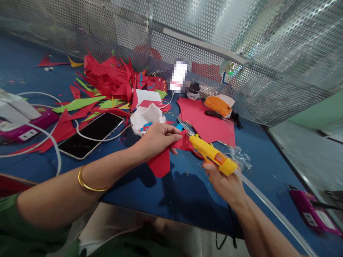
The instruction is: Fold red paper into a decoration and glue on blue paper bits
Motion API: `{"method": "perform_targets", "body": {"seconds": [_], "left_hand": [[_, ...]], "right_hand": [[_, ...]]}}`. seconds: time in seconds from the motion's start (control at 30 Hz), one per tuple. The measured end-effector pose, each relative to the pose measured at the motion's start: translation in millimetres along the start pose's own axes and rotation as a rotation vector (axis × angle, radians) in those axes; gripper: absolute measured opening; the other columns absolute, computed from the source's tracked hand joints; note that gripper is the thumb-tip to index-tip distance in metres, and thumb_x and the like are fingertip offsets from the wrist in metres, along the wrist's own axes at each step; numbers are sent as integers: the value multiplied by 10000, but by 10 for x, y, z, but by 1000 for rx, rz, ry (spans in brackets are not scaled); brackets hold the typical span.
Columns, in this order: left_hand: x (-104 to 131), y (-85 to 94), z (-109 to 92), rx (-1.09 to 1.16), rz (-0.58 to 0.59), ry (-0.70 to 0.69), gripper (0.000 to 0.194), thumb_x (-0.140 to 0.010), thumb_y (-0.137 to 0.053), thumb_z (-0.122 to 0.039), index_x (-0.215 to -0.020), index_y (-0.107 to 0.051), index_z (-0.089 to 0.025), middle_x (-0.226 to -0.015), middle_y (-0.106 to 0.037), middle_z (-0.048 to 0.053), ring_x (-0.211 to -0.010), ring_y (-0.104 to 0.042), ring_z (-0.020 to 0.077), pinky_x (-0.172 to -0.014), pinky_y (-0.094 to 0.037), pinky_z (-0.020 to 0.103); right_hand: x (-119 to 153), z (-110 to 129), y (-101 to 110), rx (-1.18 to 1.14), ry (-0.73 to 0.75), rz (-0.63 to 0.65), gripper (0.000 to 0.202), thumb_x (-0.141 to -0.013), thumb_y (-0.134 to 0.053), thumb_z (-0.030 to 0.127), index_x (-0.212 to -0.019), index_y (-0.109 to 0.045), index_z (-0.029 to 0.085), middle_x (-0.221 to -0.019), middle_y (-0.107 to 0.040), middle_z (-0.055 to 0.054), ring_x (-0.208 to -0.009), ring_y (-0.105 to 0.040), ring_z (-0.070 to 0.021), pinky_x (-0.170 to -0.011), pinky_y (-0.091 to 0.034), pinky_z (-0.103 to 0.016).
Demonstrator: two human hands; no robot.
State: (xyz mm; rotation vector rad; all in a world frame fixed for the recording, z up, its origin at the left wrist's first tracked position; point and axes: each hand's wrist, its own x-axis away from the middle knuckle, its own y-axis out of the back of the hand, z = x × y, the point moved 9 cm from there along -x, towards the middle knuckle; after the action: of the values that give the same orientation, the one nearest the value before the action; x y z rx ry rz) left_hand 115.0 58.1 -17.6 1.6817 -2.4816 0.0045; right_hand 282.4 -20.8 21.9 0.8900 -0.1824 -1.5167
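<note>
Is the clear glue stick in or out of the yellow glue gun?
Partly in: the clear glue stick enters the rear of the yellow glue gun; a long length trails outside.

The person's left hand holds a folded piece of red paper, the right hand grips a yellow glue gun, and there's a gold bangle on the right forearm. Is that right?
Not quite: the head view shows the gold bangle on the left forearm. The left hand does hold red paper, and the right hand grips a yellow glue gun.
</note>
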Motion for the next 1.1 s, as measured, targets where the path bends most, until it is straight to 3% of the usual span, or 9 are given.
{"method": "perform_targets", "body": {"seconds": [0.8,1.1], "left_hand": [[9,-7,-15,-21,2,-4,94,-860,-629,-233,-828,-679,-161,-570,-620,-39,-481,-652,102,-481,-431,179],[6,-8,-18,-19,5,-9,96,-871,-616,-215,-823,-675,-157,-574,-622,-39,-479,-653,99,-477,-432,173]], "right_hand": [[2,51,-6,24,18,12,490,-905,-568,556,-544,-481,235,-425,-390,51,-534,-514,-134,-504,-426,-242],[1,42,-13,20,8,16,529,-897,-545,627,-552,-490,230,-443,-390,56,-489,-457,-113,-473,-412,-240]]}}
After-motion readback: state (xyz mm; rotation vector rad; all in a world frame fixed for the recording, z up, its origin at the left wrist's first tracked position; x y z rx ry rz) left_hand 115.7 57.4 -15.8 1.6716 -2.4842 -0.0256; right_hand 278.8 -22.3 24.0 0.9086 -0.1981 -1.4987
